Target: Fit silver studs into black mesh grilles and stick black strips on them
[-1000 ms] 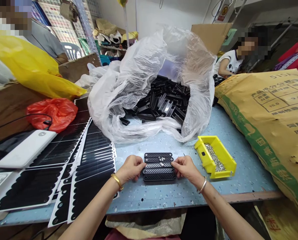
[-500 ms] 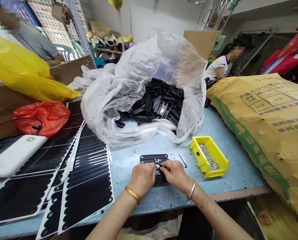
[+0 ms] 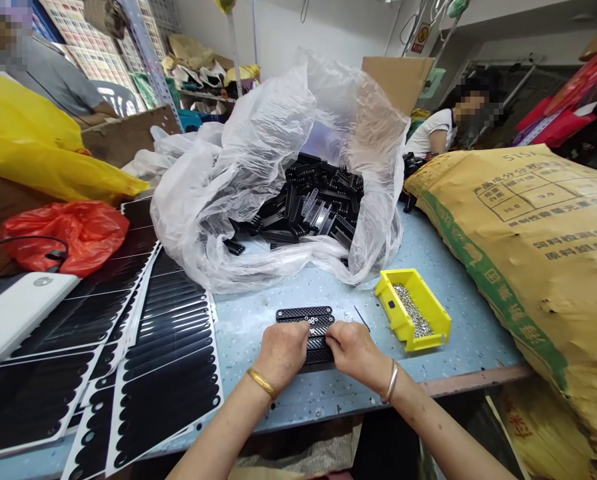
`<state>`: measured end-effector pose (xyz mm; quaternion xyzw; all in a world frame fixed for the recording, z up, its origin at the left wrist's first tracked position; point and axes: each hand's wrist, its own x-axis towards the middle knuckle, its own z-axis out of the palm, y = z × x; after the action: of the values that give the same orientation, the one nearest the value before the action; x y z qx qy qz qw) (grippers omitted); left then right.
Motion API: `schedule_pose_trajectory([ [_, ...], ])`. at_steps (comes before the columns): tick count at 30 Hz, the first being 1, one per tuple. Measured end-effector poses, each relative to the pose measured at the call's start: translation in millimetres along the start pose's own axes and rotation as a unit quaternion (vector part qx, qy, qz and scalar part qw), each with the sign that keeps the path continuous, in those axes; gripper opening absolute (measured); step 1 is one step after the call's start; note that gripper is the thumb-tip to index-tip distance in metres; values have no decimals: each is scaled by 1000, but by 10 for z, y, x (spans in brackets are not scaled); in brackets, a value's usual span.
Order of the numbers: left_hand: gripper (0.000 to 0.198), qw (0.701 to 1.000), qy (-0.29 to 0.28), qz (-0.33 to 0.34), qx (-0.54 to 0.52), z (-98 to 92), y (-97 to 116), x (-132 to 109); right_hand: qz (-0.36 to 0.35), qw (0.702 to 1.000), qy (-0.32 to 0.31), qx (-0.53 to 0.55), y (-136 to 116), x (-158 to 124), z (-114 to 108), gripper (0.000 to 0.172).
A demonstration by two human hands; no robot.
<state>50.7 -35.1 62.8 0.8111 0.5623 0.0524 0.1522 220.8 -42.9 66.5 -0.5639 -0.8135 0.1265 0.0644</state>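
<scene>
Several black textured strips (image 3: 304, 312) lie side by side on the blue speckled table, with small silver rings on top of them. My left hand (image 3: 285, 350) is closed at their left part, thumb and fingers pressed together. At their right end my right hand (image 3: 354, 347) is closed in a pinch. Whatever is between the fingertips of either hand is hidden or too small to name. A yellow bin (image 3: 412, 311) with small silver metal pieces sits to the right. Between it and the strips lies a thin dark rod (image 3: 362, 317).
Behind is a clear plastic bag (image 3: 193, 220) full of black pieces. Black die-cut sheets (image 3: 165, 373), a white device (image 3: 25, 313) and a red bag (image 3: 68, 233) are at left. A large tan sack (image 3: 543, 233) stands right. Two people are further back.
My hands have spread slightly apart over the strips, the right one moving toward their right end. Fewer silver rings show between them. The whole view has shifted a little.
</scene>
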Motion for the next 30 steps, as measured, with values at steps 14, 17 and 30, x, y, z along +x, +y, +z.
schedule_pose_trajectory([
  [14,20,968,148,-65,-192,205,-415,-465,221,932,62,282,238,-221,168,29],
  [17,32,964,144,-128,-181,214,-477,-503,247,902,17,353,167,-197,180,30],
  [30,33,982,68,-143,-107,278,-423,-435,258,872,6,416,136,-56,216,23],
])
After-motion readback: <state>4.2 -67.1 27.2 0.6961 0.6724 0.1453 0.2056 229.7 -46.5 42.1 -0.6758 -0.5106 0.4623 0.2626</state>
